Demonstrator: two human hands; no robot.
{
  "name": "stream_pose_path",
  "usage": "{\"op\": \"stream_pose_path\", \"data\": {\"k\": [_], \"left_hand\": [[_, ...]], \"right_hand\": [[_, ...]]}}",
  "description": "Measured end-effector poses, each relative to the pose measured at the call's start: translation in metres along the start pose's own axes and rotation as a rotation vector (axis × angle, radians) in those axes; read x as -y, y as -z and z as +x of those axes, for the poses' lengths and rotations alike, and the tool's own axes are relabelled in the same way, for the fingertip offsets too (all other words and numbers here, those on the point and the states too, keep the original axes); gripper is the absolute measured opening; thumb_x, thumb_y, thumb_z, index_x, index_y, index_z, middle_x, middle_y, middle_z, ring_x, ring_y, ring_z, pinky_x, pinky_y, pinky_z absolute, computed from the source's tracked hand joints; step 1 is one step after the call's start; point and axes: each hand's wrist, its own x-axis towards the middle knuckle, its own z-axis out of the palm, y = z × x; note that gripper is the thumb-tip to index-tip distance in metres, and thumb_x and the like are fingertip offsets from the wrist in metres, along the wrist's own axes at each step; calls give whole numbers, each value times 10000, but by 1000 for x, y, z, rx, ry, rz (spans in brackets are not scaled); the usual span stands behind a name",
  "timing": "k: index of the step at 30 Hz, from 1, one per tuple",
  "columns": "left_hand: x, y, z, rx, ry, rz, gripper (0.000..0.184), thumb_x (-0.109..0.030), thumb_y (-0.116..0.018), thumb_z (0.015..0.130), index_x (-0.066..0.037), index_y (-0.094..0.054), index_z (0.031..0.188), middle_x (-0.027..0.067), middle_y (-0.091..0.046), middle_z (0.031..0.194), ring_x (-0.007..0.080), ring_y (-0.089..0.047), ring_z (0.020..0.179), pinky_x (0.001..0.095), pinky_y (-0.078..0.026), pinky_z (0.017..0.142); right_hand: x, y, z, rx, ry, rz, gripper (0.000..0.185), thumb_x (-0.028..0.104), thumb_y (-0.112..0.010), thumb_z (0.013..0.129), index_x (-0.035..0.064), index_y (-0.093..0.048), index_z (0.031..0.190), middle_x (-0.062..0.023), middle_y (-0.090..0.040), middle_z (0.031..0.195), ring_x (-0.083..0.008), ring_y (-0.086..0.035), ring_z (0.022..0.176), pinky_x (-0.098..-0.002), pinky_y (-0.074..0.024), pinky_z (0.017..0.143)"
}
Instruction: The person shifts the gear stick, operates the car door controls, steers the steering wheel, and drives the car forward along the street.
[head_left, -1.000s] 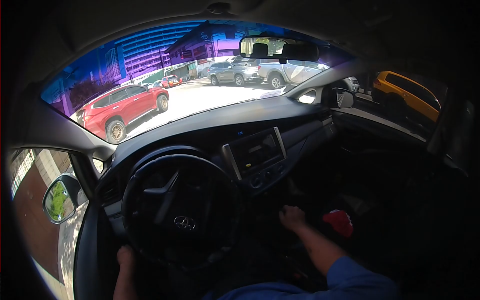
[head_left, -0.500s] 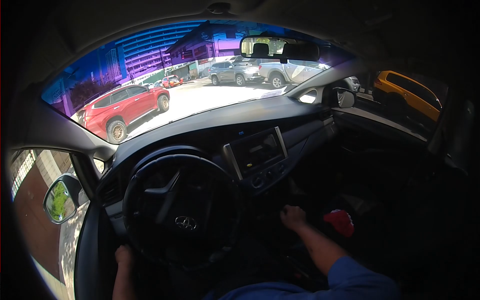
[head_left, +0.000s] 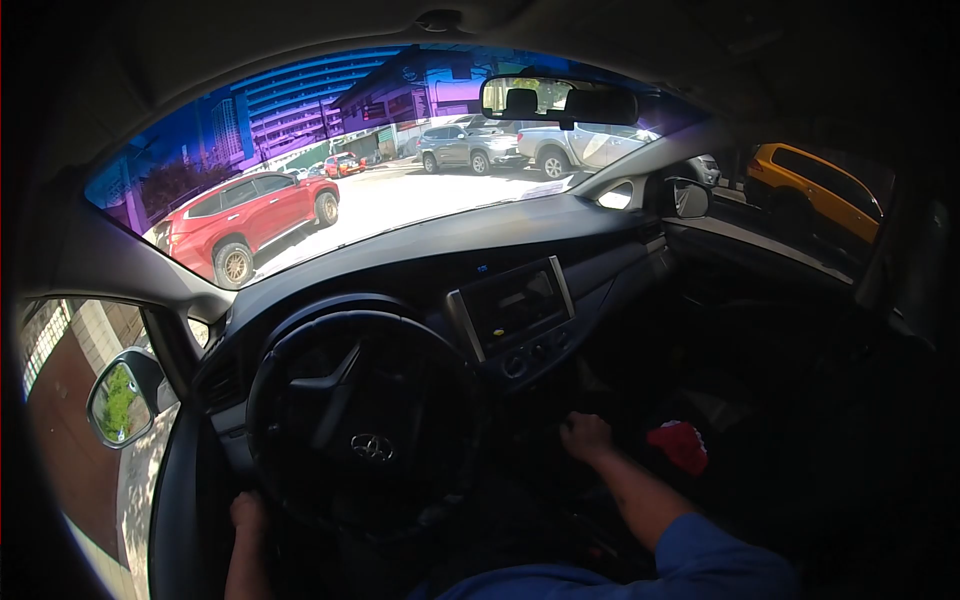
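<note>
My right hand (head_left: 586,437) is closed, low beside the centre console, below the dashboard screen (head_left: 520,305). Deep shadow hides whatever its fingers are wrapped round. Low on the left, my left hand (head_left: 248,511) is curled close to the driver's door, apart from the steering wheel (head_left: 372,447). What it holds, if anything, is lost in the dark. Neither hand is on the wheel rim. Right of my right forearm lies a red cloth-like item (head_left: 680,447) with a whitish edge.
Past the windshield stand a red SUV (head_left: 250,222), a grey SUV (head_left: 470,147) and a silver pickup (head_left: 580,150). A yellow vehicle (head_left: 815,195) is outside the right window. The left side mirror (head_left: 122,402) shows greenery; a rear-view mirror (head_left: 558,98) hangs above.
Both hands stay in the same places. The parked vehicles outside hold their positions; the view has shifted only very slightly.
</note>
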Motion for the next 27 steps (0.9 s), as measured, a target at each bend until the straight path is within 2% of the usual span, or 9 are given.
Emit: {"op": "stream_pose_path", "data": {"k": [2, 8, 17, 23, 27], "left_hand": [[-12, 21, -9, 37, 21, -1, 204, -210, -665, 864, -57, -775, 943, 204, -754, 994, 377, -745, 958, 474, -609, 827], [1, 1, -6, -73, -54, 28, 214, -213, -670, 859, -58, -749, 984, 196, -748, 1008, 385, -742, 952, 480, -608, 823], [1, 3, -3, -3, -35, 38, 201, -197, -654, 875, -55, -746, 984, 199, -746, 1004, 375, -746, 946, 473, -613, 814], [4, -6, 1, -49, 1, 19, 186, -190, -656, 873, -60, -768, 943, 196, -755, 1001, 375, -747, 960, 463, -613, 831], [-7, 21, -10, 18, -3, 16, 172, -174, -645, 883, -64, -766, 937, 190, -754, 1003, 371, -745, 965, 464, -611, 831]], "right_hand": [[0, 0, 0, -7, 0, -4, 339, 405, -623, 910, 146, -719, 1106, -219, -724, 1078, -422, -694, 1047, -553, -553, 918], [0, 0, 0, 1, -1, -3, 341, 408, -627, 911, 147, -725, 1108, -213, -729, 1080, -420, -696, 1046, -539, -557, 920], [0, 2, 0, 5, -5, 22, 370, 413, -629, 909, 131, -715, 1133, -222, -717, 1093, -434, -678, 1067, -549, -547, 931], [-2, -2, 0, -30, 18, 3, 356, 406, -631, 909, 127, -719, 1111, -225, -724, 1068, -432, -693, 1035, -548, -557, 912], [-2, -1, 0, -25, 23, 9, 345, 402, -632, 908, 129, -722, 1098, -227, -729, 1049, -433, -699, 1021, -549, -562, 901]]}}
